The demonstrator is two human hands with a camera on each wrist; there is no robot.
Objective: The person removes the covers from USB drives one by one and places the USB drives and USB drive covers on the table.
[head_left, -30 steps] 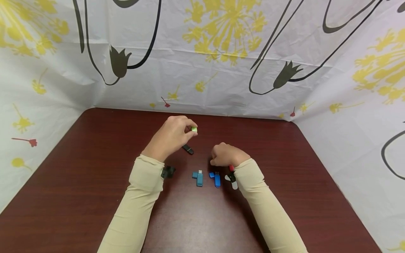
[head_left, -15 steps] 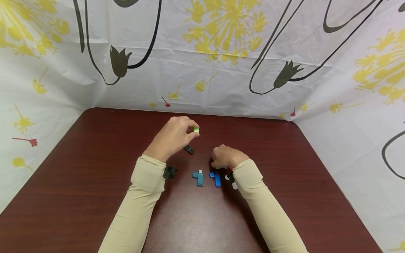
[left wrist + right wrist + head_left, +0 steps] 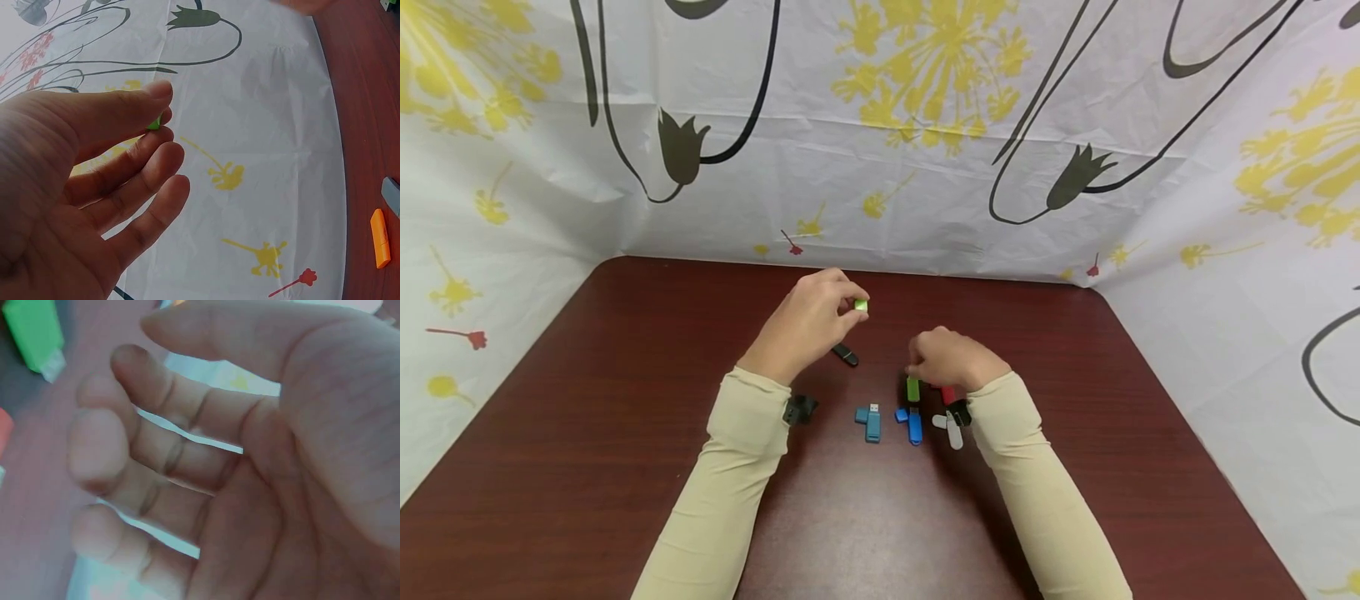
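My left hand point(image 3: 811, 321) pinches a small bright green cap point(image 3: 861, 306) between thumb and forefinger, above the table. In the left wrist view only an edge of the green cap point(image 3: 154, 124) shows between the fingertips. My right hand point(image 3: 957, 358) hangs over the table with loosely curled fingers and nothing in them. Just below its fingertips lies a green USB stick point(image 3: 913, 389), its metal plug bare in the right wrist view. Below it in the head view is a blue USB stick point(image 3: 915, 427) with its cap point(image 3: 901, 415) beside it.
A teal USB stick point(image 3: 873, 424) and its cap lie left of the blue one. A white stick point(image 3: 954, 432) and a red one point(image 3: 948, 394) lie near the right wrist, partly covered. A black stick point(image 3: 846, 355) lies below the left hand; an orange one point(image 3: 380, 239) shows in the left wrist view.
My right hand has lifted away and moved slightly right, leaving the green USB stick in view on the table. The left hand stays nearly still with the green cap.
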